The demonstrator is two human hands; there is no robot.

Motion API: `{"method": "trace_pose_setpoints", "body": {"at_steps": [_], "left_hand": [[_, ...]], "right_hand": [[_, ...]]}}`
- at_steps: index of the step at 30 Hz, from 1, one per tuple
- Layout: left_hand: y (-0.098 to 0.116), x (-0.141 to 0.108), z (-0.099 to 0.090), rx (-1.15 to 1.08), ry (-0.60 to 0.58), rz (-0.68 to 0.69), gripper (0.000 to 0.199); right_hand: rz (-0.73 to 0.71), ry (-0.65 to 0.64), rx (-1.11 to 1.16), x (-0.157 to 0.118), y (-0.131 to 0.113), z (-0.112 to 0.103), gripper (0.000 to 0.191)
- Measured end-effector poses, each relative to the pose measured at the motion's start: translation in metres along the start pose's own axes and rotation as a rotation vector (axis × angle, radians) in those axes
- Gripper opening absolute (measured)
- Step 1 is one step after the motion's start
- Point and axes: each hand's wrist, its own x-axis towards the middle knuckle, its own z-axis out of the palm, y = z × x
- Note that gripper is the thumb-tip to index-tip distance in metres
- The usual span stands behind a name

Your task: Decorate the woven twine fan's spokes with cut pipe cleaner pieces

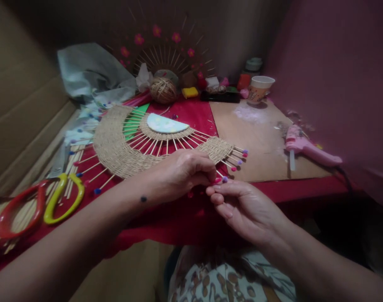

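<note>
A woven half-round fan [116, 138] of tan cord on thin wooden sticks lies on the red cloth, with a pale blue half-disc [166, 123] at its centre. Small pompoms tip several of its sticks. My left hand [191, 170] reaches over the lower rim, its thumb and fingers pinched at a pink pompom [216, 181]. Just beside it, a purple pompom [224, 179] caps a stick. My right hand [242, 205] is closed below that one, fingertips curled together close to my left fingers; what they grip is hidden.
Red- and yellow-handled scissors [64, 199] lie at left over loose sticks. A pink glue gun [311, 149] rests on the cardboard sheet [251, 142] at right, near a paper cup [261, 89]. Behind the fan are a twine ball [163, 90] and a yellow block [190, 92].
</note>
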Motion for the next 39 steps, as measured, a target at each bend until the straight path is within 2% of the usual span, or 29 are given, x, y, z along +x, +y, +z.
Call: {"method": "trace_pose_setpoints", "body": {"at_steps": [7, 15, 23, 29, 33, 39], "left_hand": [[0.001, 0.003, -0.001, 0.050, -0.065, -0.015, 0.015], [-0.009, 0.004, 0.008, 0.202, -0.073, 0.132, 0.020], [-0.004, 0.004, 0.003, 0.060, -0.056, 0.072, 0.015], [-0.004, 0.001, 0.000, 0.151, -0.050, 0.179, 0.020], [-0.007, -0.003, 0.004, 0.247, -0.014, 0.268, 0.016], [-0.006, -0.006, 0.011, 0.361, 0.104, 0.257, 0.018]], "right_hand": [[0.030, -0.008, 0.031, -0.001, -0.002, -0.001, 0.009], [0.024, -0.061, 0.005, -0.004, 0.000, -0.006, 0.014], [0.013, -0.005, -0.003, 0.001, 0.002, -0.005, 0.004], [0.035, 0.033, 0.056, -0.001, 0.001, -0.002, 0.005], [0.046, 0.044, 0.031, -0.002, -0.001, -0.002, 0.014], [0.013, 0.013, 0.040, -0.003, 0.000, -0.004, 0.009]]}}
